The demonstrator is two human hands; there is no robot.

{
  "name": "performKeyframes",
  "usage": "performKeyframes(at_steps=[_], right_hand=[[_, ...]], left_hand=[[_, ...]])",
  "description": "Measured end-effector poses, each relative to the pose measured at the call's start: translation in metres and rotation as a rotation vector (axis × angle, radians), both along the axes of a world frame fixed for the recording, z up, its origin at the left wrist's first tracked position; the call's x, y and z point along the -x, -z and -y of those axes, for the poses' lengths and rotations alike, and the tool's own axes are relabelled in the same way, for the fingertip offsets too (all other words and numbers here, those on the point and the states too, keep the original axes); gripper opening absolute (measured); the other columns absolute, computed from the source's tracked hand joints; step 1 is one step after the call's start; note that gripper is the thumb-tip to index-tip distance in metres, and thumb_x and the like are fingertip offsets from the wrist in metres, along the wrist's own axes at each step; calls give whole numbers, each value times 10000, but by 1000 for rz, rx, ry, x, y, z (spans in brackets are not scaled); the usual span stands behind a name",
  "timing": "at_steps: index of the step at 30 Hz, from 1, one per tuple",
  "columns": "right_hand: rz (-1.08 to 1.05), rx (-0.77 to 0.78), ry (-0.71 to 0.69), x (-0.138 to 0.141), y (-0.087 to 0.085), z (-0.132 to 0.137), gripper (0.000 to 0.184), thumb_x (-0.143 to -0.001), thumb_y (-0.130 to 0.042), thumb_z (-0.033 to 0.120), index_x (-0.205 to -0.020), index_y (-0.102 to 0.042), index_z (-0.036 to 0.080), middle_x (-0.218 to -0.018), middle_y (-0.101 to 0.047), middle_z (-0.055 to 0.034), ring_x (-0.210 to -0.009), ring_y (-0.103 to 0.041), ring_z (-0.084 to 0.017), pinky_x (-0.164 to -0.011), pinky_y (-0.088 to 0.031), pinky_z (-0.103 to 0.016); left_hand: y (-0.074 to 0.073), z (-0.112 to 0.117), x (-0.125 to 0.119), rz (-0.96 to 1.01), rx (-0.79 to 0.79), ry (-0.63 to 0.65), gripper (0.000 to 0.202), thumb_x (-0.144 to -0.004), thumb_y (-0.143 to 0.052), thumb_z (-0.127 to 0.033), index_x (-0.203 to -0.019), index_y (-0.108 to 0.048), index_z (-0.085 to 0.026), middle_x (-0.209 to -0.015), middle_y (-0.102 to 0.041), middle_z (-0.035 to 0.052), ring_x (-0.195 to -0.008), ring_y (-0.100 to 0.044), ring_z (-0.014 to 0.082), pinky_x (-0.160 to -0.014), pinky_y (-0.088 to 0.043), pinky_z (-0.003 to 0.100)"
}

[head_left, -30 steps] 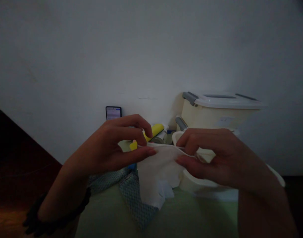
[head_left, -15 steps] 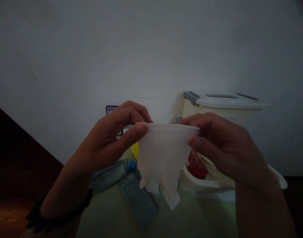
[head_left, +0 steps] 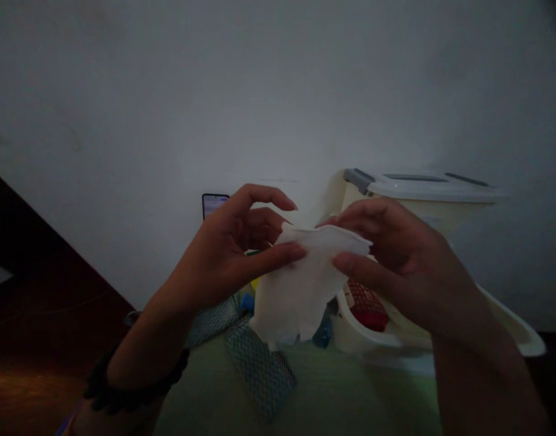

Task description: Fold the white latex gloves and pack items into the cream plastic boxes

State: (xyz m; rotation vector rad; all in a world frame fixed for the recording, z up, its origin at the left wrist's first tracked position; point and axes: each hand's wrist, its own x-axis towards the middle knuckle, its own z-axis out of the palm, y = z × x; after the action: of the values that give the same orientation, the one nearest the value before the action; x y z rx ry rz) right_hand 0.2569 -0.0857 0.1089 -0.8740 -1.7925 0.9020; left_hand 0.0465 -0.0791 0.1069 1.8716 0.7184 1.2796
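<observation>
A thin white glove (head_left: 296,290) hangs in front of me, its rolled cuff uppermost and its crumpled fingers downward. My left hand (head_left: 241,248) pinches the cuff's left part, thumb in front and some fingers behind, with the index finger raised off it. On the other side, my right hand (head_left: 391,260) grips the cuff between thumb and fingers; those fingertips are partly hidden behind the glove. Below and behind the glove lies a blue-green patterned cloth (head_left: 260,369).
At the right stands a cream bin (head_left: 360,339) with a red patterned item (head_left: 366,309) inside. Its white lid (head_left: 432,188) with grey clips is raised near the wall. A phone (head_left: 214,203) is propped behind my left hand. The surface (head_left: 341,393) is pale green.
My left hand has moved right toward the other hand, and its index finger has lifted. The cuff, stretched straight before, is now slack and bunched. The view has shifted slightly.
</observation>
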Motion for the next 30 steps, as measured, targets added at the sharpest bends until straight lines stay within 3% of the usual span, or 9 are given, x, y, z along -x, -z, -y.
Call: performKeyframes(at_steps=[3,8,16,23,27,30], right_hand=[[-15,35,-20,5,0,2,451,-769,-684,323,-1152,-449,288,-1050,-659,-44,-861,-672,-177,-586,-549,-239],[111,-26,-79,11,1,4,215,-815,-633,329,-1003,-569,246,-964,-669,-16,-888,-651,-150,-639,-533,-221],[60,-31,-36,10,-1,3,77,-813,-638,270,-848,-595,216,-702,-618,29,-528,-551,-74,-411,-414,-162],[-271,-97,220,-4,-4,-3,77,-777,-672,257,-792,-597,244,-647,-589,46,-446,-469,-58,-344,-357,-149],[-505,-207,433,-13,-4,-14,94,-723,-704,196,-745,-614,211,-658,-598,31,-504,-494,-62,-412,-393,-161],[-624,-161,502,-15,-7,-19,88,-711,-681,142,-703,-608,191,-601,-572,37,-483,-487,-62,-424,-394,-179]], left_hand=[[1,3,-3,-88,42,72,360,-762,-687,-182,-1045,-470,-231,-832,-639,-13,-726,-650,124,-606,-537,207],[4,7,-7,-143,50,98,332,-780,-660,-156,-1026,-453,-239,-793,-603,-31,-713,-622,107,-607,-510,199],[5,8,-11,-163,102,78,287,-789,-653,-231,-939,-408,-230,-710,-554,-49,-646,-574,99,-571,-488,205],[6,0,-6,-131,144,78,295,-739,-701,-200,-898,-453,-202,-762,-570,-42,-686,-575,80,-625,-491,190],[6,-5,-2,-267,131,48,197,-747,-694,-287,-806,-546,-172,-721,-570,-33,-647,-562,81,-587,-470,185],[5,-6,1,-394,127,57,185,-769,-665,-338,-785,-593,-169,-686,-598,-25,-621,-563,91,-557,-458,186]])
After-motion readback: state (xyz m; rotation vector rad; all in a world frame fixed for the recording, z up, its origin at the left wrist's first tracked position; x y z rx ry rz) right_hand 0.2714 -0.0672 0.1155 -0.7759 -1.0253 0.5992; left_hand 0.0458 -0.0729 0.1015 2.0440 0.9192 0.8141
